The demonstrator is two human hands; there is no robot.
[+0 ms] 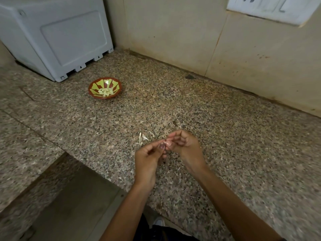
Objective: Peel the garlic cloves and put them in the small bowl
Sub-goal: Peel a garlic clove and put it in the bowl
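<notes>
Garlic clove (167, 143), pale pink and small, sits pinched between the fingertips of my left hand (147, 162) and right hand (184, 145), both curled round it just above the near counter. Peeling looks partly done; I cannot tell how much skin remains. Papery husks (143, 137) lie just beyond. Far left, the glossy red-and-green small bowl (94, 83) already holds several peeled cloves (105, 92). Speckled granite countertop (225, 127) carries everything.

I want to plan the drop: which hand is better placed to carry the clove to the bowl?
Probably the left hand. The bowl lies to the far left; both hands pinch the clove, so the right hand would have to cross over.
</notes>
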